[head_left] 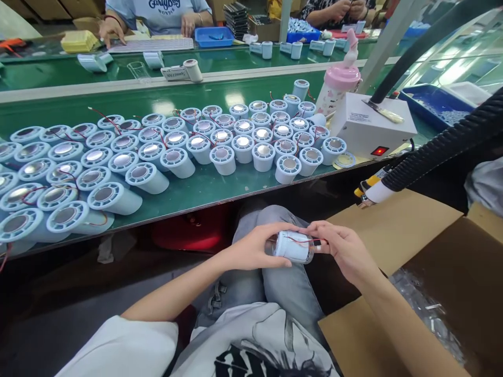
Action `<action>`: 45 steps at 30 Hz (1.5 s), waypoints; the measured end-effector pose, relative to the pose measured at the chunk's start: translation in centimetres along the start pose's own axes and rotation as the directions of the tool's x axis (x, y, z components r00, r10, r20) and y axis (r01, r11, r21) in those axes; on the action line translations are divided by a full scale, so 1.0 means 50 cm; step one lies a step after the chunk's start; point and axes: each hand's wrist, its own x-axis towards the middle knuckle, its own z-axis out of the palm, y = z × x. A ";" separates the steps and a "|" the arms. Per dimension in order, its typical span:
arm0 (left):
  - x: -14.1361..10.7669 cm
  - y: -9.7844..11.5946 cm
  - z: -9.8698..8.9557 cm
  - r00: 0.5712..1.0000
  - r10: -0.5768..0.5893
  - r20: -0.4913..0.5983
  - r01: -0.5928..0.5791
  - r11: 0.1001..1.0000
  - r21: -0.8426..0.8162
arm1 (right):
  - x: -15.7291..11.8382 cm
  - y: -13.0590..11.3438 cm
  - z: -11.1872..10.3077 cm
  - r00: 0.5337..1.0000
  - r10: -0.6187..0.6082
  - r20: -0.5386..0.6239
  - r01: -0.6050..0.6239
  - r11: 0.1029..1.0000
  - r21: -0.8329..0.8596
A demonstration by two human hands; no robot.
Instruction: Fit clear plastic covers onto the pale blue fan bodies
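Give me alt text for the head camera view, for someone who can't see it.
Two bare hands, left and right, hold a pale blue cylinder in a clear sleeve above a lap. Behind, rows of similar cylinders with red wires stand on a green bench; an open cardboard box sits at right.

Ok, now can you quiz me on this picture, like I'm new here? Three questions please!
1. The left hand grips a cylinder, with the right hand at its other end. Its colour? A) yellow B) light blue C) black
2. True or false: the bottle beside the white box has a pink lid.
3. Fill in: the open box at lower right is made of ____.

Key: 1 B; 2 true; 3 cardboard.
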 end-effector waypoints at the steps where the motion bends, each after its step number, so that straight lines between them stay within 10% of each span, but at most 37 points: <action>1: -0.001 0.001 0.002 0.999 -0.038 -0.015 0.037 0.996 -0.082 | -0.003 0.001 -0.002 0.997 -0.053 0.053 0.056 0.998 -0.040; 5: -0.006 -0.001 0.008 0.989 -0.145 -0.040 0.119 0.915 -0.385 | -0.021 0.007 -0.008 0.905 -0.317 0.283 0.415 0.802 -0.430; 9: -0.012 0.004 0.006 0.984 -0.175 0.041 0.175 0.885 -0.432 | -0.034 0.015 -0.008 0.860 -0.391 0.328 0.511 0.652 -0.560; 22: -0.027 0.040 -0.002 1.000 0.012 0.010 -0.010 0.994 -0.107 | -0.053 -0.010 0.001 0.953 -0.135 0.271 0.210 0.940 -0.269; 45: -0.031 0.048 -0.002 0.996 0.077 0.048 -0.076 0.997 -0.023 | -0.047 0.007 0.021 0.969 0.167 0.179 -0.185 0.979 0.089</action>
